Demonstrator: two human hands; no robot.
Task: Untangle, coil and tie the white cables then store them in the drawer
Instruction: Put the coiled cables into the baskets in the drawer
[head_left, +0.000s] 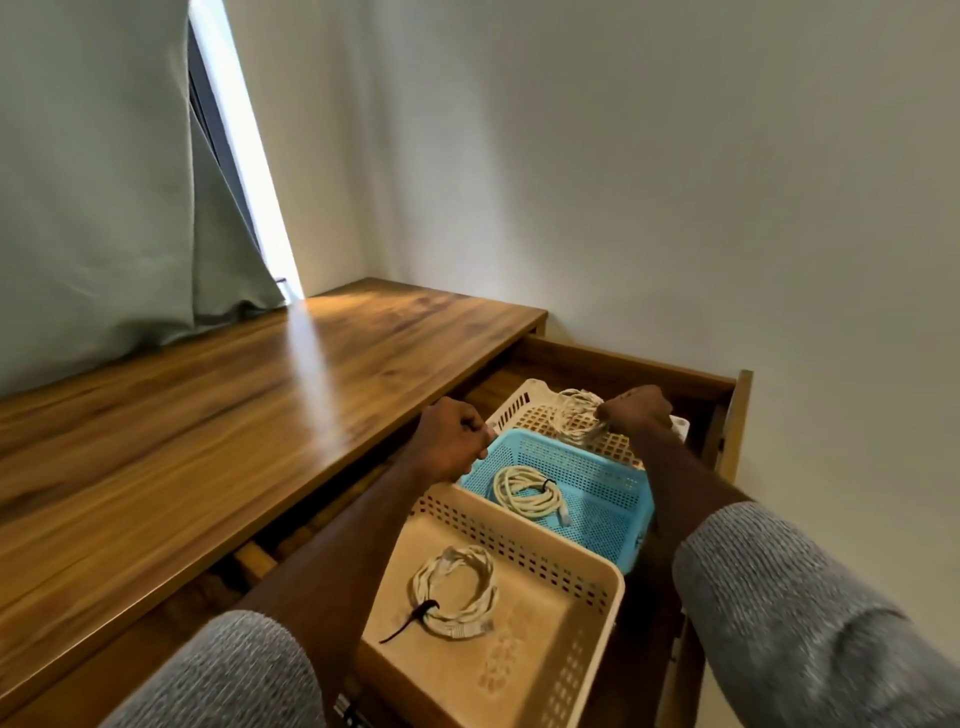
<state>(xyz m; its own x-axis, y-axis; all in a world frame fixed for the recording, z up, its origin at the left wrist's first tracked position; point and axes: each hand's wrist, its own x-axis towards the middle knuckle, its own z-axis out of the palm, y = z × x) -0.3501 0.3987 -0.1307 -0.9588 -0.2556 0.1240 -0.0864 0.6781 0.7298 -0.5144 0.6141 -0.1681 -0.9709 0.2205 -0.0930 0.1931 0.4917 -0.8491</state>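
The right hand (636, 410) pinches a coiled white cable (577, 418), its loops hanging just above the far cream basket (519, 402) in the open drawer (727, 395). The left hand (452, 441), fist curled, grips the blue basket (597, 499) rim, I judge; its fingertips are hidden. The tie on the held coil cannot be made out.

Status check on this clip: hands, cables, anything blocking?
Right hand grips third coil over white basket. Left hand fisted at blue basket rim. Two tied coils already binned. Drawer open, nothing blocking.
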